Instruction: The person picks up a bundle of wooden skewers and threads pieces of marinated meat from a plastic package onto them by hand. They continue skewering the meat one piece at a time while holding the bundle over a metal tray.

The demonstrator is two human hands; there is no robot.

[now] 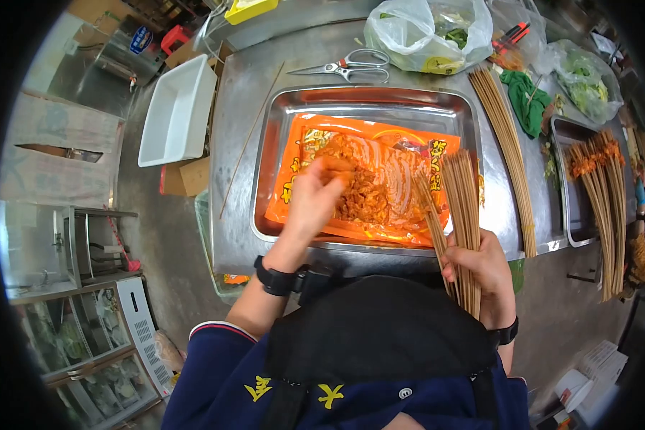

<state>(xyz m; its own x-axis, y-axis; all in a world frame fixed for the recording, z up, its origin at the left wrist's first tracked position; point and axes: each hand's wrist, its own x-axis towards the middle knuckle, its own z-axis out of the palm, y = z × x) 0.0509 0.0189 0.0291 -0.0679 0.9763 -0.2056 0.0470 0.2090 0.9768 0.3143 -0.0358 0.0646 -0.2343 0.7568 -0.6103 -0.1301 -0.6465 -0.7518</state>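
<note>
My right hand [486, 266] is wrapped round a bundle of bamboo skewers [463, 208], their upper ends leaning over the tray's near right side. A few skewers [431, 215] stand slightly apart from the bundle, near my thumb. Over an orange printed food packet [285, 188], my left hand [317, 192] has its fingers drawn together. Orange sauce colours the fingertips, and whatever they hold is hard to make out. Red-orange sauced food pieces [369, 204] lie on the packet, some in neat pale-edged rows. The packet rests in a steel tray [473, 118].
Scissors [345, 67] and a single skewer [252, 140] lie on the steel table [229, 107]. Loose skewers [505, 158] lie right of the tray, beside a green cloth [527, 104]. Filled skewers [598, 193] overhang a second tray [570, 215]. Plastic bags [401, 36] hold greens; a white bin [178, 111] stands left.
</note>
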